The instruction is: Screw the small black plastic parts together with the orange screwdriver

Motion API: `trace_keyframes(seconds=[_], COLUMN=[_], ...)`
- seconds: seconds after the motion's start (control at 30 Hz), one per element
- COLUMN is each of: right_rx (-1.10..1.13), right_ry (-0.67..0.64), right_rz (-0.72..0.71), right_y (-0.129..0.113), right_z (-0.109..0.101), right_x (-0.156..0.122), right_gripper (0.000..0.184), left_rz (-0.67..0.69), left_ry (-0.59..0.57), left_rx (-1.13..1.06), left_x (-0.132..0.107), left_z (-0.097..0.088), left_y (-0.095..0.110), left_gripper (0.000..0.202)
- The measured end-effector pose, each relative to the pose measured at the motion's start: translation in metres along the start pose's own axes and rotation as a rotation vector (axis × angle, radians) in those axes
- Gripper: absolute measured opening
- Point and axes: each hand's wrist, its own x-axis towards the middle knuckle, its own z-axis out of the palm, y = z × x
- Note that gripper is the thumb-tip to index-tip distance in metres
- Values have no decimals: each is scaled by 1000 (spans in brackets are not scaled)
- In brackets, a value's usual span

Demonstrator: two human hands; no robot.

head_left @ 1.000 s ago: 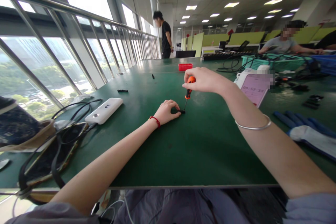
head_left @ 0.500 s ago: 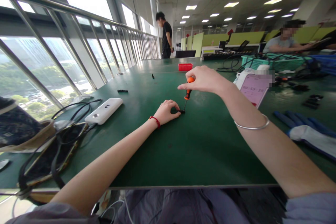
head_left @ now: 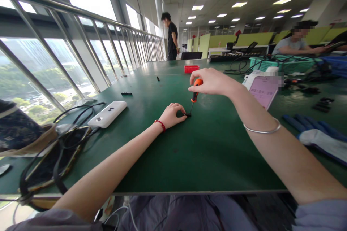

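My left hand (head_left: 173, 115) rests on the green table, thumb and fingers closed on a small black part (head_left: 188, 115) that lies on the surface. Its exact kind is too small to make out. Above and to the right, my right hand (head_left: 210, 82) grips the orange and black handle of a screwdriver (head_left: 194, 96). The shaft slants down a little to the left, and its tip meets the black part. A red bracelet circles my left wrist and a silver bangle my right forearm.
A white power bank (head_left: 107, 114) with cables lies left. Small black pieces (head_left: 126, 94) and a red box (head_left: 191, 69) sit farther back. To the right are a propped phone (head_left: 261, 92), blue and white gloves (head_left: 322, 139) and a green basket (head_left: 284, 65). Two people are beyond the table.
The fingers of my right hand have shifted round the screwdriver handle, the thumb drawing in toward it. My left hand and the black part have stayed in place.
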Motion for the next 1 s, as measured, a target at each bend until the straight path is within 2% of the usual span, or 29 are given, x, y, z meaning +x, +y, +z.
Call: trace_keyframes(seconds=[0.1,0.3,0.43,0.5,0.57,0.63,0.83,0.93,1.0], right_rx=[22,-5,1,16,29,45,74,81,53], right_ry=[2,6,30,15,-12,-39,-43,-86,-75], right_rz=[-50,10,-40,-52,-38,-27,-102,-86,-55], right_y=[0,-1,-3,-4,-5,-5,-8,-9,-10], right_z=[1,1,1,2,3,3,3,4,5], right_x=[1,-1,-1,-1,-1,-2,-1,-1,-1], right_gripper=[31,27,26,29,21,21,17,13,19], left_rz=[-6,-2,-8,-10,-10,-1,38,47,50], left_ry=[-3,4,-3,-7,-1,6,18,31,35], left_rx=[-3,-8,4,6,0,-5,-3,-11,-14], left_x=[0,0,0,0,0,0,0,0,0], left_z=[0,0,0,0,0,0,0,0,1], left_y=[1,0,1,1,1,0,-1,-1,-1], left_gripper=[15,14,15,15,15,14,12,12,12])
